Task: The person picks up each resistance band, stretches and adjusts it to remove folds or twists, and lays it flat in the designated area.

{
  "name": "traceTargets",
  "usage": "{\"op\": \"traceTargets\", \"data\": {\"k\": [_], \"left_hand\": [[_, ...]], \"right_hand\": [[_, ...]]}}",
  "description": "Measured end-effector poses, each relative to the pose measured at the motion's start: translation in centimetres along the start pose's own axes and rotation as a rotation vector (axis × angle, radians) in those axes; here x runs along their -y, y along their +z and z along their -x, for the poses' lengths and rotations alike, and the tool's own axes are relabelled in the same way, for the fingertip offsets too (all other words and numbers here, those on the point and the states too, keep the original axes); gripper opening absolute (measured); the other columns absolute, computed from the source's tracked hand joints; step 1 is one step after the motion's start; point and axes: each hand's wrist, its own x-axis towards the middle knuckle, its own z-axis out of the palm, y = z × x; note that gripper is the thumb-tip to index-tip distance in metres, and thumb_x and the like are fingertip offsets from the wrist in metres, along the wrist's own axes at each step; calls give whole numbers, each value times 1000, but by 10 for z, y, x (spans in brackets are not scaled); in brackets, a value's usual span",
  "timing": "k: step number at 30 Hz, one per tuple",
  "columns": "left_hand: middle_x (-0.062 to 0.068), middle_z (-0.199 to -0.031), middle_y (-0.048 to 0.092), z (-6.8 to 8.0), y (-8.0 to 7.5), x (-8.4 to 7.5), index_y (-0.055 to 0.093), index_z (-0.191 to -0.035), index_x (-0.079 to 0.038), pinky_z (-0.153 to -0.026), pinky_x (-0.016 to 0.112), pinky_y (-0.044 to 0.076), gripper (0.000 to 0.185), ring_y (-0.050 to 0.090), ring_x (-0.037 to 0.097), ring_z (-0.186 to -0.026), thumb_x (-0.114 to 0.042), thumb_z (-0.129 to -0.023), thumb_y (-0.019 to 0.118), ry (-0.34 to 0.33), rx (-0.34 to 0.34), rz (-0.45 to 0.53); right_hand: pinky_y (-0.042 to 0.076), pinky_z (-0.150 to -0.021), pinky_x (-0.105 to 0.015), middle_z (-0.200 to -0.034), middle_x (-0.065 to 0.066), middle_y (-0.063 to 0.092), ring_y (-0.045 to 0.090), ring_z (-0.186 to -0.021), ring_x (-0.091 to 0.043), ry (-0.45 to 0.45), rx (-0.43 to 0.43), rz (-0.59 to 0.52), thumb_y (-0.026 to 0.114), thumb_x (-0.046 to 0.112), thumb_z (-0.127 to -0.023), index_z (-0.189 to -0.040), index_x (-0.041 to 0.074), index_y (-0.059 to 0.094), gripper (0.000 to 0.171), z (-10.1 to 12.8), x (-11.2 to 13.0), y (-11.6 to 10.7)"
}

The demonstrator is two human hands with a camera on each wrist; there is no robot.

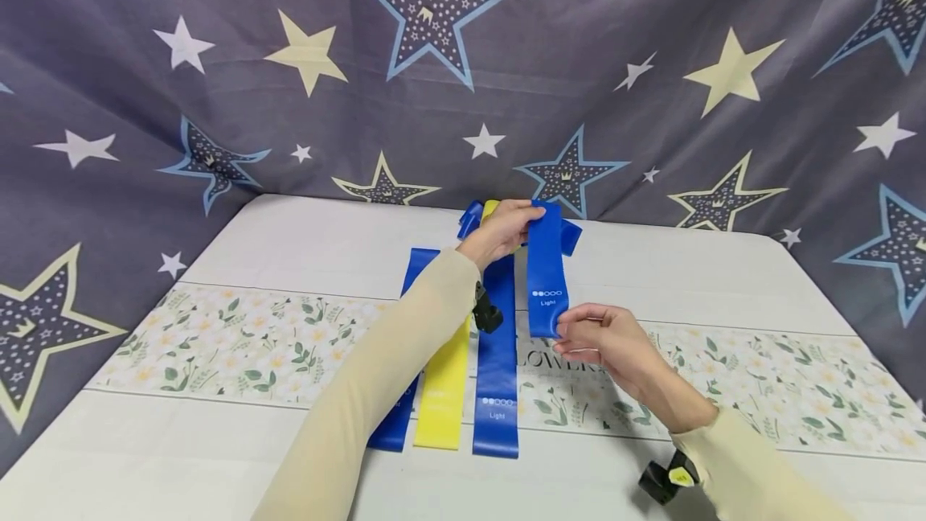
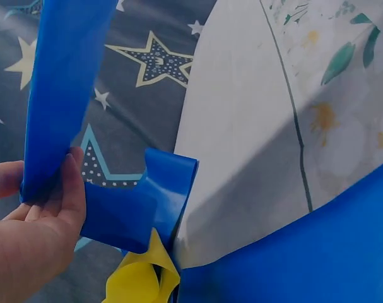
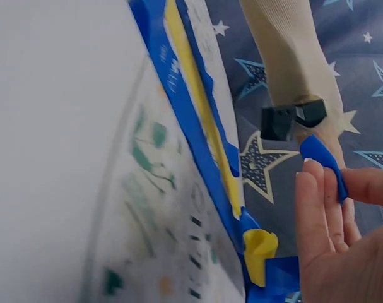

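Note:
Between my hands a blue resistance band (image 1: 546,272), printed "Light", is stretched out flat above the table. My left hand (image 1: 505,227) pinches its far end between thumb and fingers. The near end's corner is pinched by my right hand (image 1: 604,340). Left of it, another blue band (image 1: 497,376), a yellow band (image 1: 443,392) and a further blue band (image 1: 394,428) lie side by side, partly covered by my left forearm. Curled ends of yellow band (image 2: 134,284) and blue band (image 2: 172,183) lie below my left hand in the left wrist view.
A white table (image 1: 181,449) carries a floral strip (image 1: 268,344) with lettering across its middle. Behind its back edge hangs a dark star-patterned cloth (image 1: 434,119). Black wrist cameras sit on my left wrist (image 1: 486,310) and right wrist (image 1: 667,479).

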Motion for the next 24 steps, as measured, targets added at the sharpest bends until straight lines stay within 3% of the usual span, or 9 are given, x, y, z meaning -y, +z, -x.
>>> {"op": "traceTargets", "data": {"k": [2,7,10,12,14,16,17,20,24], "left_hand": [[16,-143,48,-1,1,2,31,-147,-2,-104,37,43,51,51,27,-128,-11,-100,49,1,-6,-1],[17,-145,45,0,2,8,31,-147,-1,-103,35,45,55,53,26,-125,-7,-97,53,-11,-56,-27],[16,-134,55,-1,2,12,44,-140,0,-92,29,51,47,63,18,-103,-5,-94,56,-15,-95,-60],[13,-124,59,-1,2,15,51,-134,0,-81,25,51,42,61,12,-86,-3,-93,59,-14,-124,-87],[10,-113,60,-2,1,18,56,-125,1,-75,24,49,34,56,10,-78,-3,-91,60,-14,-140,-114],[7,-115,58,-2,1,22,57,-124,0,-80,24,52,35,59,11,-84,-2,-90,62,-18,-155,-141],[6,-114,55,-2,1,24,57,-116,1,-83,25,51,28,59,13,-89,-1,-89,62,-26,-157,-153],[6,-138,50,-1,0,29,52,-133,-5,-100,33,47,48,57,20,-118,1,-87,63,-45,-164,-171],[9,-152,37,-1,-1,36,40,-144,-6,-105,38,42,62,48,25,-130,4,-87,61,-67,-167,-201]], "right_hand": [[58,-71,-29,-78,-1,70,69,-69,-12,21,-8,1,57,1,-89,-101,-1,56,12,2,-4,3],[58,-67,-27,-78,-5,69,69,-66,-13,87,-4,-37,57,-3,-86,-127,-8,29,50,7,-11,8],[58,-67,-25,-80,-5,68,69,-67,-12,130,31,-55,57,-3,-86,-138,-10,17,66,10,-15,9],[58,-67,-25,-81,-6,68,69,-68,-12,152,62,-56,57,-3,-86,-141,-11,14,70,13,-19,8],[58,-68,-24,-82,-7,67,69,-69,-12,166,86,-49,56,-4,-86,-141,-14,13,70,15,-22,8],[58,-68,-25,-83,-8,66,69,-70,-13,177,106,-48,57,-5,-86,-140,-16,12,70,17,-25,8],[58,-69,-25,-82,-7,65,69,-70,-13,181,114,-41,57,-5,-86,-139,-17,13,69,18,-26,8],[58,-69,-25,-79,-5,62,70,-71,-14,195,142,-24,59,-5,-85,-127,-15,28,53,20,-30,9],[58,-68,-25,-74,-2,62,70,-72,-15,216,185,-2,60,-6,-84,-105,-5,42,28,22,-36,8]]}}
